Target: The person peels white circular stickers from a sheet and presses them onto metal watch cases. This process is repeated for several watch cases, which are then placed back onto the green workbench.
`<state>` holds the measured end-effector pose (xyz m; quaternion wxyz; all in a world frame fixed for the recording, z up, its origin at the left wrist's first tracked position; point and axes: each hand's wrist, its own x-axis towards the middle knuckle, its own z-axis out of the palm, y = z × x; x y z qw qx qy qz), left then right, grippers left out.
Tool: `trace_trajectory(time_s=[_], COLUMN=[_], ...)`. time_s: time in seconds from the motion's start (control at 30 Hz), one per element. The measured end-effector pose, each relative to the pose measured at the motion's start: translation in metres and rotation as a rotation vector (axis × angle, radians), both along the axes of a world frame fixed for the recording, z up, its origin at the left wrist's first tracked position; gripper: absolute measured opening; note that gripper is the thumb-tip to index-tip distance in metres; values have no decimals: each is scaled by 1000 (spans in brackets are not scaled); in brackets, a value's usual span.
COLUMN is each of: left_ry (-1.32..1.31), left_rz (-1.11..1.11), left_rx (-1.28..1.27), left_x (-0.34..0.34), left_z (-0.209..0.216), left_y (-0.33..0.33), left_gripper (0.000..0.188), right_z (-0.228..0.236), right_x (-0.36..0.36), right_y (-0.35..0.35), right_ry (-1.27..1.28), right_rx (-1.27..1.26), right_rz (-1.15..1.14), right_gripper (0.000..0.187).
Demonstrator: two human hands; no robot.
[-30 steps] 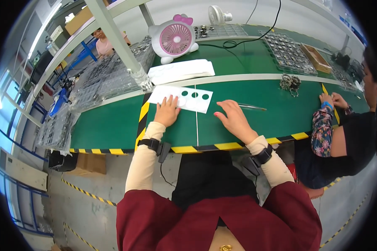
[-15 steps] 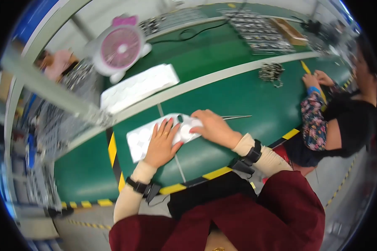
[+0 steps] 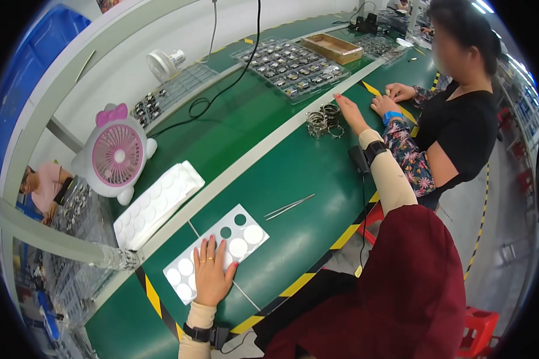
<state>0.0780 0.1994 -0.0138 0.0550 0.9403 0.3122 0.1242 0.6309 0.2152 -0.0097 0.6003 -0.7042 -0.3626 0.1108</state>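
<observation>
My left hand point(image 3: 213, 275) lies flat, fingers spread, on a white sheet of round stickers point(image 3: 188, 245) on the green bench. Two round gaps near the sheet's far right corner show green through them. My right arm stretches out to the far right. Its hand point(image 3: 351, 113) has straight fingers and appears to hold nothing. Just left of that hand sits a small heap of shiny metal rings point(image 3: 322, 122); I cannot tell whether they touch. A pair of metal tweezers point(image 3: 289, 206) rests on the bench right of the sheet.
Behind a pale rail stand a stack of white sticker sheets point(image 3: 156, 206) and a pink-and-white fan point(image 3: 118, 155). Farther back are a clear tray of small metal parts point(image 3: 296, 69) and a wooden box point(image 3: 332, 48). A co-worker point(image 3: 461, 102) works close on my right.
My right hand has left the sticker sheet and moved out to the far right beside the metal rings. My left hand stays on the sheet. The view has swung right.
</observation>
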Motion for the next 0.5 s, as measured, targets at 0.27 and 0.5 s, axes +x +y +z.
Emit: trace_trajectory(time_s=[0.27,0.5], left_ry=[23,21], left_rz=[16,24], left_rx=[-32,-45], left_x=[2,4], left_z=[6,6], left_y=[-1,-2], left_gripper=[56,56], right_z=[-12,-14], right_x=[-15,-62], right_y=[9,17], right_ry=[197,246], right_rx=[36,35], right_rz=[280,416], right_gripper=[39,34])
